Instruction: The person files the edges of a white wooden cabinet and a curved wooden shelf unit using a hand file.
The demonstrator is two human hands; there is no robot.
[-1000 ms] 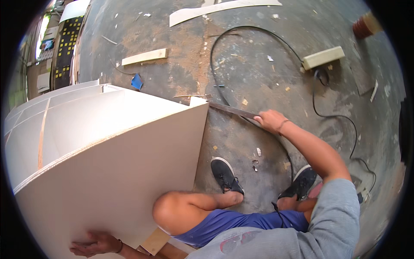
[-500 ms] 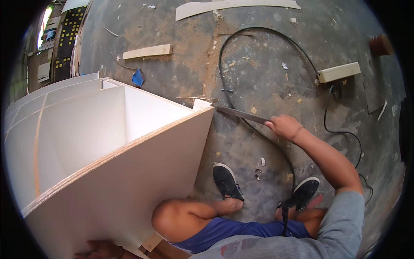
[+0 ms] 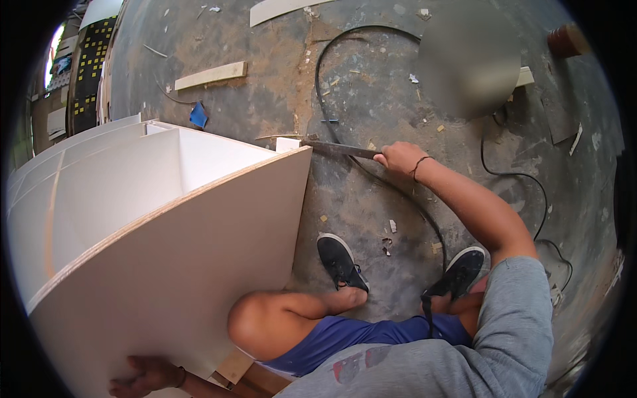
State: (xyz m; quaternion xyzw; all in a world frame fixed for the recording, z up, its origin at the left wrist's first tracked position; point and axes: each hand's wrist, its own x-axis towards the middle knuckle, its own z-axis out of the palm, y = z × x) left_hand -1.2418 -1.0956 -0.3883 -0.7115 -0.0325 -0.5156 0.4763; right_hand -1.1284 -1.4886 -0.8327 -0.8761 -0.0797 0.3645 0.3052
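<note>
My right hand (image 3: 403, 159) is closed round one end of a long, flat, grey metal file (image 3: 342, 150). The file's far end meets the upper corner of a white box-like cabinet (image 3: 199, 249), beside a small white block (image 3: 287, 144). Bare plywood layers show along the cabinet's top edge. At the lower left, my left hand (image 3: 147, 376) rests against the cabinet's side panel with its fingers apart, holding nothing.
A black cable (image 3: 318, 73) loops over the concrete floor, passing under the file. Wood strips (image 3: 211, 76), a blue scrap (image 3: 198, 115) and debris lie around. A brown cylinder (image 3: 567, 41) stands at far right. A blurred disc hides part of the upper right.
The view has shifted, so the scene sits further left and higher. My right hand keeps its hold on the file at the cabinet corner. My left hand shows more fully on the panel.
</note>
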